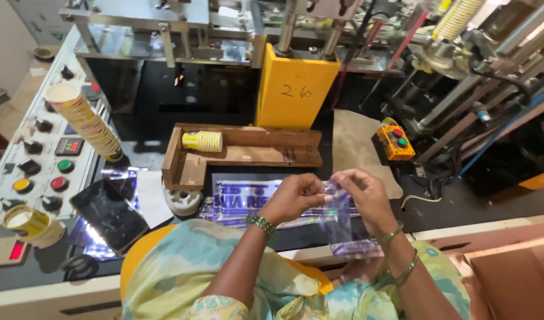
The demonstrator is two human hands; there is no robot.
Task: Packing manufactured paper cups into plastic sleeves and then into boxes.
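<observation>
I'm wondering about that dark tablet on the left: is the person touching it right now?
No: both hands, left and right, pinch a clear plastic bag, while the tablet lies apart, untouched.

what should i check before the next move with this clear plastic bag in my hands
1. Left hand grips the clear plastic bag at its top edge: ok.
2. Right hand pinches the same edge: ok.
3. Bag mouth opened: cannot tell.
4. Short stack of yellow paper cups lies on its side in the wooden tray, apart from both hands: ok.
5. Pile of flat bags lies on the bench under the hands: ok.
6. Phone lies away from the hands: ok.
</observation>
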